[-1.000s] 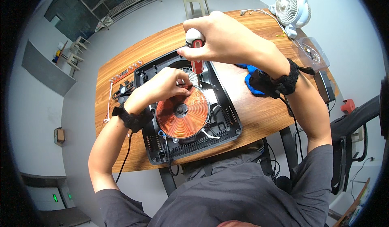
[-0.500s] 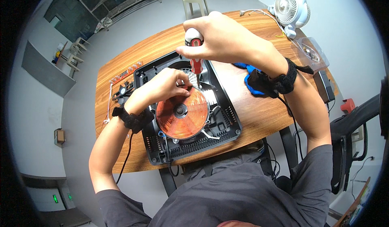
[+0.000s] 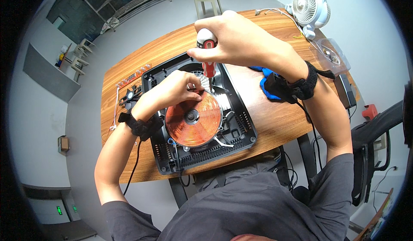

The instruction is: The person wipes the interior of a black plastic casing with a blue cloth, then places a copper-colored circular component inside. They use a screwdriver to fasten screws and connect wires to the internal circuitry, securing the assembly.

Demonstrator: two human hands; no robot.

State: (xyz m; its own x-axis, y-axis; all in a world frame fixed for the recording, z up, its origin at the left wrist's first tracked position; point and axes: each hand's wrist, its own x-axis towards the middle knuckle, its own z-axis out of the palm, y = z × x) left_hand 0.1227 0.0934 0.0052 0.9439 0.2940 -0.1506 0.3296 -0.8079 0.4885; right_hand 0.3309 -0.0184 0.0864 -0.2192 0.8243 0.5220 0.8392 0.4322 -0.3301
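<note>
My right hand point(image 3: 230, 41) is wrapped round the handle of a red and white screwdriver point(image 3: 209, 67), which stands upright with its shaft pointing down at the far right rim of a round copper induction coil point(image 3: 193, 127). The coil sits inside an open black cooktop housing point(image 3: 244, 125). At the coil's far edge is my left hand point(image 3: 180, 88), its thumb and fingertips curled close together; whether anything small lies between them is hidden. Part of a fan grille point(image 3: 202, 78) shows just behind those fingers. The screwdriver's tip is too small to make out.
Left of the housing lie a black fan part point(image 3: 130, 95) and a narrow circuit board point(image 3: 134, 76). A blue and black cloth-like item point(image 3: 269, 86) rests under my right forearm. Farther right are a clear plastic box point(image 3: 330, 56), a white desk fan point(image 3: 309, 6) and a black box point(image 3: 344, 90).
Almost nothing differs. My right wrist and forearm have shifted very slightly to the right, with the screwdriver held in the same place.
</note>
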